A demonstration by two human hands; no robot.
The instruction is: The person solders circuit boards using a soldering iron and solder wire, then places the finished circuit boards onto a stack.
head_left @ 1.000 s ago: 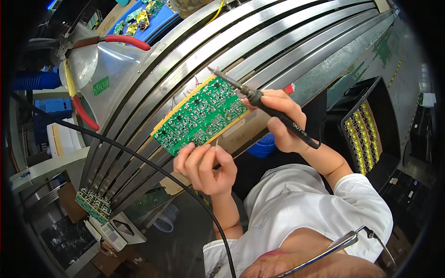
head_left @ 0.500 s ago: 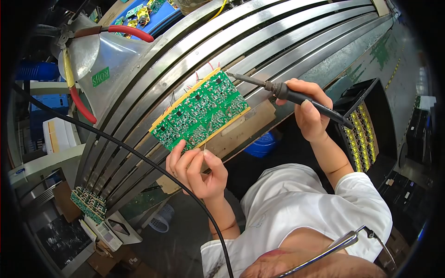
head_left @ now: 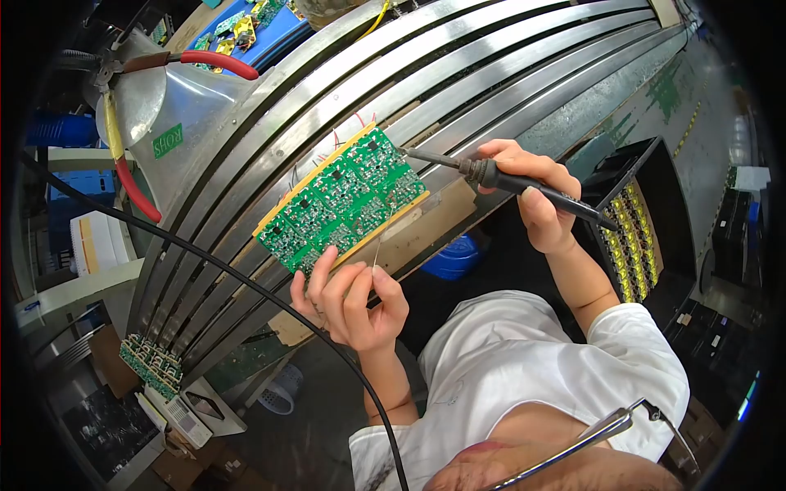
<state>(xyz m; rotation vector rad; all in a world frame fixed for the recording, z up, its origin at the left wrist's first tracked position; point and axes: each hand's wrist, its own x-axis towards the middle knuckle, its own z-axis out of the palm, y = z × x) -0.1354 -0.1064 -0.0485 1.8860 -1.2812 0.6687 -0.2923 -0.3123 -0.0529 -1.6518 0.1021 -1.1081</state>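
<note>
Surface inspected: a run of long, parallel silver metal rails (head_left: 368, 72), curved by the lens. Items are recorded left to right.

At far left, pliers with red-sleeved handles (head_left: 137, 192), handles spread. Below them, beside the rails' end, a small green circuit-board strip (head_left: 151, 366). A black rubbery cable (head_left: 246, 277) crosses in front of the rails.

At centre, a green rectangular circuit board with yellow edge strips (head_left: 348, 196) lies slantwise over the rails, densely populated face up. My left-hand fingers (head_left: 359, 303) are closed in a pinch on a thin pale wire (head_left: 377, 252), whose far end reaches over the board's near edge; the outer fingertips appear to touch the board's near left corner.

To the right, my right-hand fingers (head_left: 530, 161) grip the handle of a black soldering iron with a slim metal tip (head_left: 483, 172). Its tip is at the board's right edge; contact cannot be confirmed.

Judgement: the step in hand looks like soldering on this face. The next move calls for tip and wire to meet at one joint, the board kept steady.

At far right, a black bin (head_left: 602, 176) holds rows of yellow components (head_left: 634, 245).
</note>
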